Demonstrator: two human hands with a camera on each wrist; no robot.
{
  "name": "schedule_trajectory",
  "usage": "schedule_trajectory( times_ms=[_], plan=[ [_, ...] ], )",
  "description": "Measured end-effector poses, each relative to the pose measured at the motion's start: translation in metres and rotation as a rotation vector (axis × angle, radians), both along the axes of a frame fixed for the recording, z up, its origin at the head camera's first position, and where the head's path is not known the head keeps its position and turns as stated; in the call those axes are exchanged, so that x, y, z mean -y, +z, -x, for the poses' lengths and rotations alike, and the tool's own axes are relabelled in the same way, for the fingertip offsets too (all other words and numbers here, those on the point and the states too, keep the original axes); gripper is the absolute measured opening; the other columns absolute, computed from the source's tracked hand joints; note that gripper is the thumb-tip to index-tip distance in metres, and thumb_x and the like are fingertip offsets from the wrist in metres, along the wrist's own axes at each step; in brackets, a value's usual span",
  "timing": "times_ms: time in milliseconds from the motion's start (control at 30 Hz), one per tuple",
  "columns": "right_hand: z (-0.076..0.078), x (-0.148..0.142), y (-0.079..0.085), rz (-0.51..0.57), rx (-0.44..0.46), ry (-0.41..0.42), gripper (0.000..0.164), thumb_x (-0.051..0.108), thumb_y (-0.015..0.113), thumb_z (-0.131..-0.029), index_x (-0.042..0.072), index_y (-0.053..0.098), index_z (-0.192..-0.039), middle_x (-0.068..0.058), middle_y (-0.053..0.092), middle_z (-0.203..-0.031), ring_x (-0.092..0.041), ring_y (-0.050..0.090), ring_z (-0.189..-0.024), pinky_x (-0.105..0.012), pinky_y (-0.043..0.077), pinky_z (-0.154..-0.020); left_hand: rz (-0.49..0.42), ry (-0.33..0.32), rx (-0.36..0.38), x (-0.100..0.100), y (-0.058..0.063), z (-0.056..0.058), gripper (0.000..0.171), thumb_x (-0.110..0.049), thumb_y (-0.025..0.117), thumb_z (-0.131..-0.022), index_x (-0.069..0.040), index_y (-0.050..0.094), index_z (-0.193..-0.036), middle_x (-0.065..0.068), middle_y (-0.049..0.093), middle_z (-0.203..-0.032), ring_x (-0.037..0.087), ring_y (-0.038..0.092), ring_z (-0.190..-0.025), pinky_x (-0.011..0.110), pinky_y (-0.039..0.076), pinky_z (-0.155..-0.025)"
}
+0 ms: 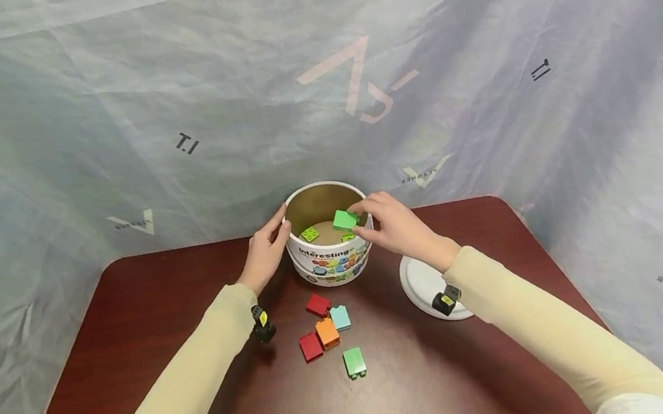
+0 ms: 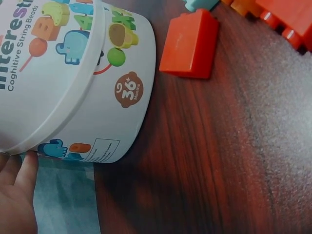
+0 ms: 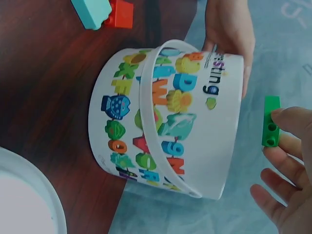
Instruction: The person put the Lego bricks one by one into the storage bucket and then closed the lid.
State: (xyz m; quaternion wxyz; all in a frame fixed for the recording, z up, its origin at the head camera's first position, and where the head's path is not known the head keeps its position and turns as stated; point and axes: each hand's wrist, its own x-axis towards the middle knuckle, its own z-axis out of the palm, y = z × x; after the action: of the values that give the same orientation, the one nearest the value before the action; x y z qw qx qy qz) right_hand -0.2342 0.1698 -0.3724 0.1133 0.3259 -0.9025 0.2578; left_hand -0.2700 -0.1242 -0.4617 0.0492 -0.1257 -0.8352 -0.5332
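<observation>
My right hand (image 1: 399, 226) pinches a green building block (image 1: 345, 220) between thumb and fingers, above the opening of a white bucket (image 1: 332, 265). The block's round studs show in the right wrist view, where the right hand (image 3: 292, 161) has its other fingers loosely bent. My left hand (image 1: 265, 253) rests against the bucket's left side with fairly straight fingers, the thumb near the rim. Inside the bucket lie a lime-green block (image 1: 309, 234) and another green block (image 1: 348, 237), partly hidden by the front wall.
In front of the bucket lie a red block (image 1: 319, 304), a light blue block (image 1: 340, 318), an orange block (image 1: 327, 332), a second red block (image 1: 311, 346) and a green block (image 1: 354, 361). A white round lid (image 1: 418, 282) lies under the right forearm. Grey fabric (image 1: 245, 107) hangs behind the table.
</observation>
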Motion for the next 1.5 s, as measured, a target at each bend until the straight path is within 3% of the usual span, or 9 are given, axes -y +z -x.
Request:
schedule_trajectory(
  times_ms=[167,567,833,1500],
  plan=[
    [0.009,0.001,-0.003,-0.003,0.023,-0.011,0.034,0.017,0.077,-0.096,0.002,0.07,-0.125,-0.011,0.07,-0.116,-0.028,0.055,-0.103,-0.041,0.05,-0.085,-0.008,0.004,0.01,0.0,0.0,-0.002,0.054,-0.036,0.053,-0.11,-0.023,0.042,-0.162,-0.002,0.04,-0.164,0.019,0.039,-0.15,0.042,0.039,-0.119],
    [0.03,0.009,-0.01,-0.022,0.028,-0.033,0.033,0.017,0.077,-0.096,0.001,0.071,-0.124,-0.013,0.069,-0.116,-0.031,0.057,-0.111,-0.046,0.049,-0.099,-0.021,-0.001,0.017,0.0,-0.006,-0.003,0.055,-0.041,0.053,-0.11,-0.027,0.041,-0.162,-0.005,0.039,-0.164,0.018,0.037,-0.151,0.043,0.038,-0.12],
    [0.041,0.011,-0.011,-0.022,0.088,-0.071,0.036,0.018,0.074,-0.098,0.001,0.069,-0.129,-0.015,0.068,-0.121,-0.032,0.056,-0.117,-0.047,0.048,-0.103,-0.034,-0.019,0.008,-0.002,-0.006,-0.003,0.056,-0.04,0.053,-0.11,-0.025,0.041,-0.162,-0.005,0.039,-0.165,0.019,0.036,-0.152,0.045,0.038,-0.12],
    [0.049,0.019,-0.016,-0.017,0.125,-0.072,0.038,0.022,0.073,-0.099,0.002,0.069,-0.131,-0.014,0.067,-0.124,-0.031,0.056,-0.118,-0.047,0.048,-0.102,-0.02,0.0,0.011,-0.003,-0.004,-0.003,0.055,-0.037,0.053,-0.11,-0.024,0.041,-0.162,-0.007,0.039,-0.164,0.016,0.036,-0.151,0.042,0.037,-0.121]
  ],
)
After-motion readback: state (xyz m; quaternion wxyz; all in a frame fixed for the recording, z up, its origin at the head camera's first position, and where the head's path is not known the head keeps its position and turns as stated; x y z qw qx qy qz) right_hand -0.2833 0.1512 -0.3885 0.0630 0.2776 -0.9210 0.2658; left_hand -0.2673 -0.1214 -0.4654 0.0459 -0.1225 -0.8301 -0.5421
